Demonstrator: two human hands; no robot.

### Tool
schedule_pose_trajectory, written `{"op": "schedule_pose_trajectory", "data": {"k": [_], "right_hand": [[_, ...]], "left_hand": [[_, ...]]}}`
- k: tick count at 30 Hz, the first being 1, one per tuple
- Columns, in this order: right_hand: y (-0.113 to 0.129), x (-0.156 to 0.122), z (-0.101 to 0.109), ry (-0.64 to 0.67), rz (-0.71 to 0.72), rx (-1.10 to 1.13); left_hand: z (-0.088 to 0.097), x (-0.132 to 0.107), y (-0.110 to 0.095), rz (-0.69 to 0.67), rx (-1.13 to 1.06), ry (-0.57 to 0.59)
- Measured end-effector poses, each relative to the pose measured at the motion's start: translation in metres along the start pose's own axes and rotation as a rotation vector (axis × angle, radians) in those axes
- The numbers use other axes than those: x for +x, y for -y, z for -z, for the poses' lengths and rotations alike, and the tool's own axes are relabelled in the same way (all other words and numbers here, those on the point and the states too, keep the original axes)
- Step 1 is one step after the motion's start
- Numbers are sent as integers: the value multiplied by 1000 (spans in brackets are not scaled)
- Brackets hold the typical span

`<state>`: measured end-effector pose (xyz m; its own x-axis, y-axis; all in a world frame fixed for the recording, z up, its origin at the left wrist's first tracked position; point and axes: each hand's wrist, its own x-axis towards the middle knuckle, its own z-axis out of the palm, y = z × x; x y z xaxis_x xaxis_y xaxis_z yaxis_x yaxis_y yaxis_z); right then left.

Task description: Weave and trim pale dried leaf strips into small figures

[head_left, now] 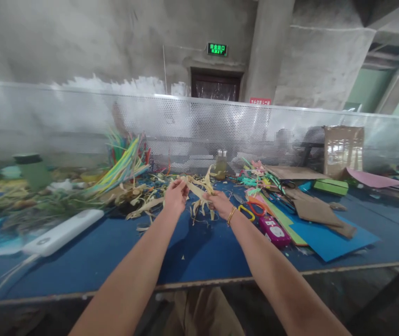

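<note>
Above the middle of the blue table (pixel 213 261) I hold a pale strip of dried corn husk (pixel 196 189) stretched between both hands. My left hand (pixel 176 195) pinches one end of it, thumb and fingers together. My right hand (pixel 219 202), with a gold bracelet (pixel 232 215) at the wrist, is closed on the other end, where a yellowish twisted piece (pixel 209 179) sticks up. Loose husk scraps (pixel 146 207) lie left of and behind my hands. Close to my right wrist are scissors with yellow and orange handles (pixel 247 212). Blur hides the exact finger contact.
A white power strip (pixel 64 232) lies at left, near a green bottle (pixel 33 171). Coloured strips (pixel 124 165) stand behind it. A glass jar (pixel 221 165) stands by the perforated metal screen (pixel 206 121). At right are a purple case (pixel 274 231), blue card (pixel 336 240) and cardboard (pixel 317 212).
</note>
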<state>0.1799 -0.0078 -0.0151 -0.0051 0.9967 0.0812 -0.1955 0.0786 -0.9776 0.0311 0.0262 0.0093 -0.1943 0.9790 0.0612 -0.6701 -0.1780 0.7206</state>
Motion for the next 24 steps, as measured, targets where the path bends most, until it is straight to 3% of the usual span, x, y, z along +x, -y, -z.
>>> {"op": "schedule_pose_trajectory", "data": {"k": [6,19,24], "right_hand": [[-4,0,2,95,-50,-10],[-1,-1,5,84,-125,12],[1,-1,8,56,-121,59]], "left_hand": [[9,9,-16,-87,-75,-15],[24,21,-29,-211,-173,-38],[27,22,-36,-182,-180,-73]]}}
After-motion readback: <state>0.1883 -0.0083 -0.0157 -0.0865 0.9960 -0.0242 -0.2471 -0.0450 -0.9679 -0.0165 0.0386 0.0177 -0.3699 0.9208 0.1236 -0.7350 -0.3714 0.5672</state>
